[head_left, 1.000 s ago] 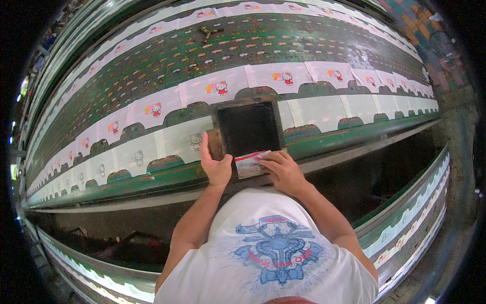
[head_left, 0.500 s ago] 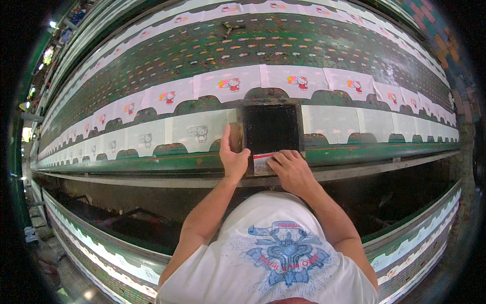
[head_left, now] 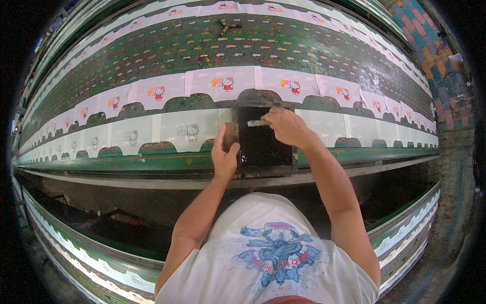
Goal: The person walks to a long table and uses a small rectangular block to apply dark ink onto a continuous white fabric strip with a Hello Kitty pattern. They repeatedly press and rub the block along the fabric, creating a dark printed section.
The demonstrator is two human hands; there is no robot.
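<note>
A dark rectangular screen-printing frame (head_left: 264,171) lies over the row of pale cloth pieces nearest me. My left hand (head_left: 225,158) grips its left side, thumb near the inner edge. In my right hand (head_left: 287,127) is a flat, light-coloured squeegee (head_left: 257,123), pinched near the frame's far end over black ink. Left of the frame, a cloth piece (head_left: 169,134) bears a grey outline of a cat figure with balloons. To the right, pale cloth pieces (head_left: 331,126) show no grey outline. The cloth under the frame is hidden.
A long green printing table (head_left: 126,161) runs across in front of me, its rail (head_left: 152,183) at the near edge. Beyond lies another row of cloth (head_left: 233,76) with coloured prints. A dark branched object (head_left: 226,27) rests farther back. Brick paving (head_left: 430,50) shows at right.
My right hand has moved from the frame's near end to its far end with the squeegee, which is now tilted differently. My left hand stays on the frame's left side.
</note>
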